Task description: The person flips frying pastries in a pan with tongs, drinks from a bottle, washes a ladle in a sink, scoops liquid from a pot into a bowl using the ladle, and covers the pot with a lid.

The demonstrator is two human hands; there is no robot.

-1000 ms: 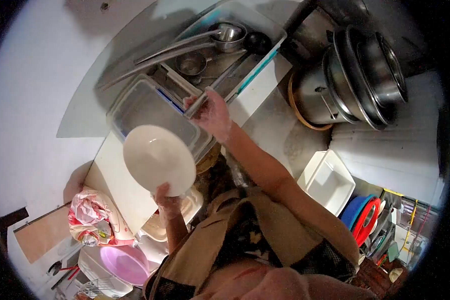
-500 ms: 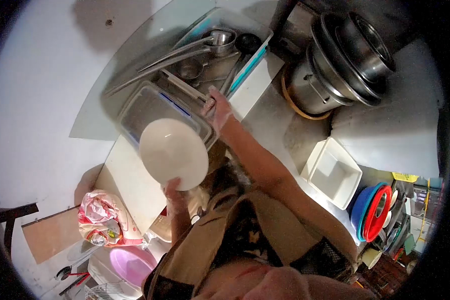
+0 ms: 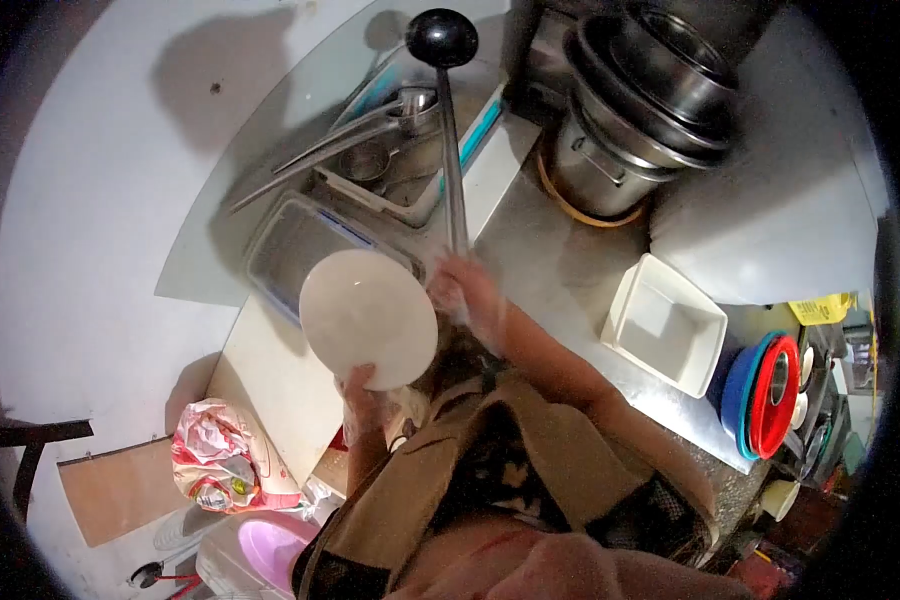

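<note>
My left hand (image 3: 363, 400) is closed on the lower rim of a white bowl (image 3: 368, 315), which is tilted so its inside faces me. To the right of the bowl, my right hand (image 3: 473, 295) is wrapped round the handle end of a long ladle (image 3: 452, 160). The ladle's round black head is raised at the top of the view, over the far end of a clear bin (image 3: 410, 212). In that bin lie several metal utensils, including long-handled metal scoops (image 3: 365, 158). A clear lidded container (image 3: 295, 245) sits behind the bowl, which partly covers it.
Stacked metal pots and basins (image 3: 620, 130) stand at the back right. A white tub (image 3: 667, 325) rests on the metal counter (image 3: 540, 250), with red and blue basins (image 3: 770, 395) beyond it. At left are a crumpled plastic bag (image 3: 220, 455) and a pink basin (image 3: 270, 552).
My right hand has drawn the ladle up out of the bin and come back towards me, beside the bowl. The bowl stays in my left hand, and the whole view has shifted slightly.
</note>
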